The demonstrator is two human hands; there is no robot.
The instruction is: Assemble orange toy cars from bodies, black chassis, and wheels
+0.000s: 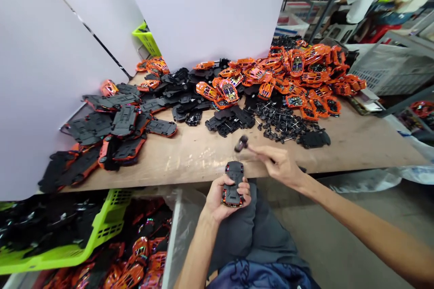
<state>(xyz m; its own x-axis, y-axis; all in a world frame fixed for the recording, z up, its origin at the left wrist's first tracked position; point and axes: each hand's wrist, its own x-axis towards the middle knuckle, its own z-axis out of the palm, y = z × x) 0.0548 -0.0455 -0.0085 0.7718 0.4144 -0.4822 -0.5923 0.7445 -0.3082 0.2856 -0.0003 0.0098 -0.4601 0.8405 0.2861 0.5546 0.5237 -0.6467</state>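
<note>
While left fingers (244, 188) grip a car (233, 193), right fingers (263, 150) a hammer-like tool (242, 143), seemingly assembled cars (125, 121) line the tabletop (190, 156)'s left edge, loose shells (317, 54) remaining toward its far right corner.

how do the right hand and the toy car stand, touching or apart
Apart. The head view shows a strip of bare tabletop between the right hand and the toy car, which the left hand holds.

The left hand (216, 198) holds an upturned toy car (233, 193) at lower centre; the right hand (282, 165), centre-right, grips a blurred tool (241, 144).
</note>
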